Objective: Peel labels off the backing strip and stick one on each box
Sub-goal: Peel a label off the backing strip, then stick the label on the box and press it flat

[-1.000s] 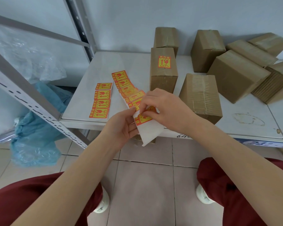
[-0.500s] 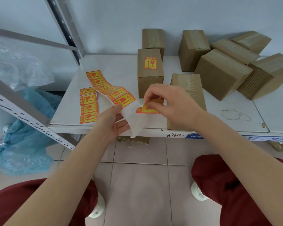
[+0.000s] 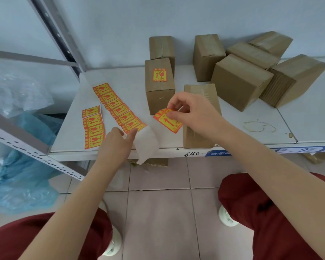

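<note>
My right hand (image 3: 193, 113) pinches a peeled red-and-yellow label (image 3: 168, 121) by its top edge, held in the air just left of a plain brown box (image 3: 201, 94) lying at the shelf front. My left hand (image 3: 116, 143) holds the white backing strip (image 3: 147, 143) near its bare end, which hangs over the shelf edge. Several labels (image 3: 118, 107) remain on that strip. An upright box (image 3: 159, 87) behind carries a stuck label (image 3: 159, 75).
A second short strip of labels (image 3: 93, 126) lies on the white shelf (image 3: 298, 124) at the left. Several unlabelled boxes (image 3: 240, 79) crowd the back right. A grey rack post (image 3: 58, 34) and blue plastic bags (image 3: 24, 177) stand to the left.
My right hand peeled the label fully off the strip and carried it right and up. My left hand lowered the strip toward the shelf.
</note>
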